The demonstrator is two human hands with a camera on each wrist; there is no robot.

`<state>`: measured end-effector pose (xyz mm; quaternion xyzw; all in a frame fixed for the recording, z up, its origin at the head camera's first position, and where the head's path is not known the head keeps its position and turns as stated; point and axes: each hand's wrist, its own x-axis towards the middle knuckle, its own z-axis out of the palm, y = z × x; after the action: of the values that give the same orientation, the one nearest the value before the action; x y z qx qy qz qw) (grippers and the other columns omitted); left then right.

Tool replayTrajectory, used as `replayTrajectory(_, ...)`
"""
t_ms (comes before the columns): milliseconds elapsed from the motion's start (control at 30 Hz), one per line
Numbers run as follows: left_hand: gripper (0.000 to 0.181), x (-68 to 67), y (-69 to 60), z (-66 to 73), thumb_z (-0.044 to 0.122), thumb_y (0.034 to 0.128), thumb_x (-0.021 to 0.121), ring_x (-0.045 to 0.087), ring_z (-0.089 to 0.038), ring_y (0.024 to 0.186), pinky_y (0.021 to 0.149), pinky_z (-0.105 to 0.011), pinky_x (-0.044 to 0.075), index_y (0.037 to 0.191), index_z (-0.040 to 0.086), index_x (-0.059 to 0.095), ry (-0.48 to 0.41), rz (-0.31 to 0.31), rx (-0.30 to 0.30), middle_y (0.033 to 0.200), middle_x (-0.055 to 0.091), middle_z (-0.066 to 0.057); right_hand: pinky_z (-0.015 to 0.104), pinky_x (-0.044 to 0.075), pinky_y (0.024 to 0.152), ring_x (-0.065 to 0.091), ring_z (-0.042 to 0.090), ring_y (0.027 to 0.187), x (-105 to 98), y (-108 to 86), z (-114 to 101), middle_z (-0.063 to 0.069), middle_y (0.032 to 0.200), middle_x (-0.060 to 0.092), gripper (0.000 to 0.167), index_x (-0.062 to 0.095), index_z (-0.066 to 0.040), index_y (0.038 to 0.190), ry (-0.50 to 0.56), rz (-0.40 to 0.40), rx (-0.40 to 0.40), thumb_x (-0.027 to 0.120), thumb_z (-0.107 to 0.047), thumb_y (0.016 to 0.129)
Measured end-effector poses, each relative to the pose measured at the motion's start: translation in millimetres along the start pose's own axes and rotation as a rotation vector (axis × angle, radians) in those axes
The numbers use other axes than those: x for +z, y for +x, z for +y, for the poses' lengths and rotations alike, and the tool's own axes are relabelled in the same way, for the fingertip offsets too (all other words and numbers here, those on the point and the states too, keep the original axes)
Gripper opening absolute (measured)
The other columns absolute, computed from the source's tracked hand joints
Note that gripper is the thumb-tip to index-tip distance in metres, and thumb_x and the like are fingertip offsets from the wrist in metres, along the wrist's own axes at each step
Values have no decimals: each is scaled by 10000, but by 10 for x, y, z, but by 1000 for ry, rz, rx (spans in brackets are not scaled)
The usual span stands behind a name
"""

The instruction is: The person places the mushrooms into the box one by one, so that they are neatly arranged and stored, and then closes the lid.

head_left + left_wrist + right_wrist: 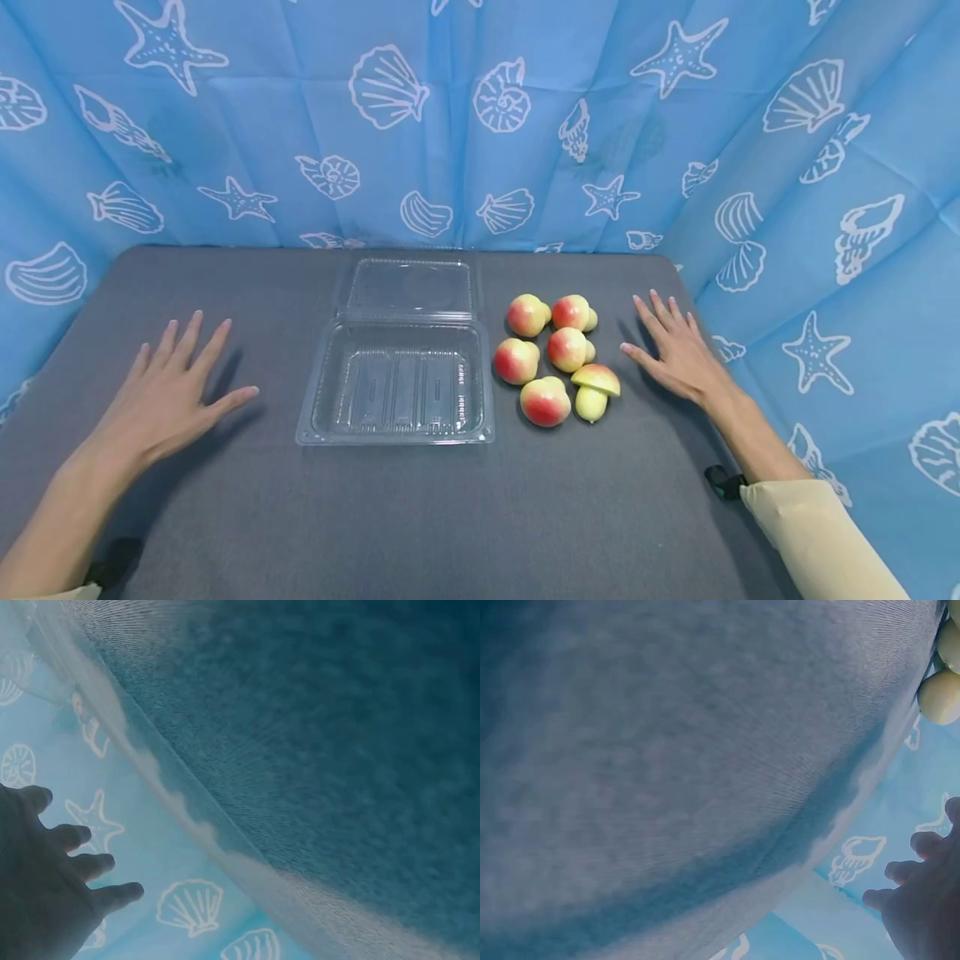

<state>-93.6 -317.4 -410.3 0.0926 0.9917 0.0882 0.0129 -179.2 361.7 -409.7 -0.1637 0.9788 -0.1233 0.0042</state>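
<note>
My left hand (168, 396) is held palm down with its fingers spread, left of a clear plastic clamshell box (318, 383), and holds nothing. The box's hinged lid (412, 287) lies back toward the curtain. Right of the box sits a loose cluster of several red-and-yellow toy mushrooms; the nearest right one (592, 404) lies with its stem toward me. Just right of the cluster, my right hand (678, 354) has spread fingers and touches none of them. In the right wrist view, part of a mushroom (939, 697) shows at the upper right edge.
A grey cloth-covered table (420, 517) lies under everything. Behind it and along the right hangs a blue curtain (450, 175) with white shells and starfish. Dark bands circle both wrists, the right one (725, 482) just below a pale yellow sleeve (817, 533).
</note>
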Motion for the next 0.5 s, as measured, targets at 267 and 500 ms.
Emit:
replayTrajectory(267, 1049, -25, 49, 34, 671, 899, 559, -65, -526, 1454, 1114, -705, -45, 1605, 119, 13, -1, 14, 20, 1620, -73, -264, 670, 55, 1150, -9, 415, 1503, -16, 71, -42, 190, 1651, 51, 782, 108, -163, 1612, 51, 8, -42, 509, -464, 1011)
replayTrajectory(500, 1033, -42, 89, 70, 627, 911, 586, -32, -520, 1461, 1126, -699, -2, 1605, 113, 18, -18, 27, 57, 1625, -46, -265, 648, 55, 1163, 4, 403, 1507, -33, 140, -79, 179, 1653, 69, 769, 98, -194, 1613, 107, 7, -57, 513, -443, 1015)
